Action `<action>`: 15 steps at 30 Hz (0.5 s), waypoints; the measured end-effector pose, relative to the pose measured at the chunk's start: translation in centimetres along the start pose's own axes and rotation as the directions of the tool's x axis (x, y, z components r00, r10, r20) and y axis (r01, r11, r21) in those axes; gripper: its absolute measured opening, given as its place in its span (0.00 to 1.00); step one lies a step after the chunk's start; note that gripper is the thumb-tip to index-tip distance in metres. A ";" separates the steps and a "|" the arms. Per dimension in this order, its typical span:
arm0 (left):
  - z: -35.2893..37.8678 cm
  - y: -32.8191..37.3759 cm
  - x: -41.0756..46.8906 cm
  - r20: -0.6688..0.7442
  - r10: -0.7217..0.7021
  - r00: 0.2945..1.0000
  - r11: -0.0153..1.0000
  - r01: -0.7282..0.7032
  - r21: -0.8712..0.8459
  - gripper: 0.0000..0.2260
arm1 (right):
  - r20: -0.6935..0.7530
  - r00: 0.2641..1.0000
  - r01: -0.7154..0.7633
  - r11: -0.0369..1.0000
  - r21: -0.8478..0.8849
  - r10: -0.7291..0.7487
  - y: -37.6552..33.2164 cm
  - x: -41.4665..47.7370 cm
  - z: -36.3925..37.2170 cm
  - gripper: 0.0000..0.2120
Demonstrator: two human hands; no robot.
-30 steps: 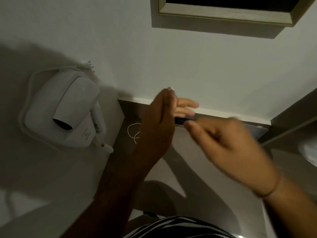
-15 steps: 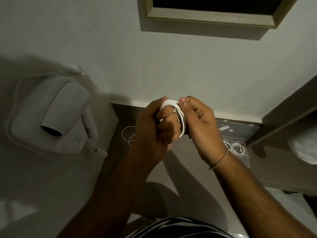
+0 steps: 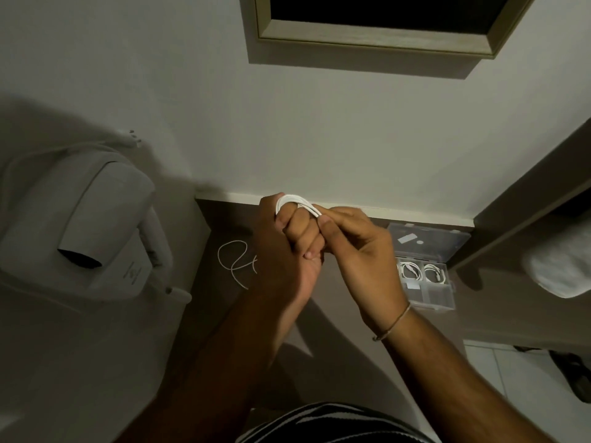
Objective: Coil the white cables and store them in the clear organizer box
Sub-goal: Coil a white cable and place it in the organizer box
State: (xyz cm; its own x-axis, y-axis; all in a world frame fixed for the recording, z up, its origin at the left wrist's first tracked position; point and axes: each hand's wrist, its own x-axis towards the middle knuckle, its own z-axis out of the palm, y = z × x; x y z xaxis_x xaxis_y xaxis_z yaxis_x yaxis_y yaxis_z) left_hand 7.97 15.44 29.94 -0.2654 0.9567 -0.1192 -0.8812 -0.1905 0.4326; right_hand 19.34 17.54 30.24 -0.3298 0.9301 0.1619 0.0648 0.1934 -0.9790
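A white cable (image 3: 295, 203) is wound in several loops around the fingers of my left hand (image 3: 287, 241), which is closed on the coil above the brown counter. My right hand (image 3: 358, 247) pinches the strands of the same coil at its right side. A second white cable (image 3: 235, 262) lies loose on the counter to the left of my left hand. The clear organizer box (image 3: 427, 295) stands open at the right of my right hand, its lid (image 3: 428, 243) leaning back toward the wall. Two coiled white cables (image 3: 422, 271) sit in its far compartments.
A white wall-mounted hair dryer (image 3: 92, 238) hangs at the left, with its cord looping above it. A framed panel (image 3: 377, 36) is on the wall above. A dark shelf edge (image 3: 527, 199) and a white towel (image 3: 563, 263) are at the right.
One second ago my hands were apart and blurred; they then came together on the coil. Since half a second ago my right fingers have shifted along the loops.
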 end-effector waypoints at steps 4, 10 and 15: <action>-0.3 -0.4 0.4 -0.107 0.008 0.994 0.997 0.000 0.072 0.21 | 0.080 0.995 -0.063 0.998 -0.020 0.065 0.2 0.3 -0.8 0.13; -1.0 -1.4 1.2 -0.068 -0.037 0.997 0.950 0.057 0.308 0.26 | -0.026 0.998 -0.063 0.996 0.059 0.065 1.0 1.4 -2.6 0.12; -4.3 -0.2 1.7 -0.053 -0.003 0.999 0.755 0.037 0.654 0.16 | -0.067 0.998 -0.023 0.998 -0.065 0.019 1.5 2.5 -4.1 0.13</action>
State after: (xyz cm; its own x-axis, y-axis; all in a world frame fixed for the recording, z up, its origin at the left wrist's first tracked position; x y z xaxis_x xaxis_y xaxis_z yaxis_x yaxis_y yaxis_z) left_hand 5.98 16.19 25.81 -0.2830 0.9444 -0.1673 -0.4195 0.0350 0.9071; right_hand 22.47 21.41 29.70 -0.2646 0.9524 0.1512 0.1333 0.1914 -0.9724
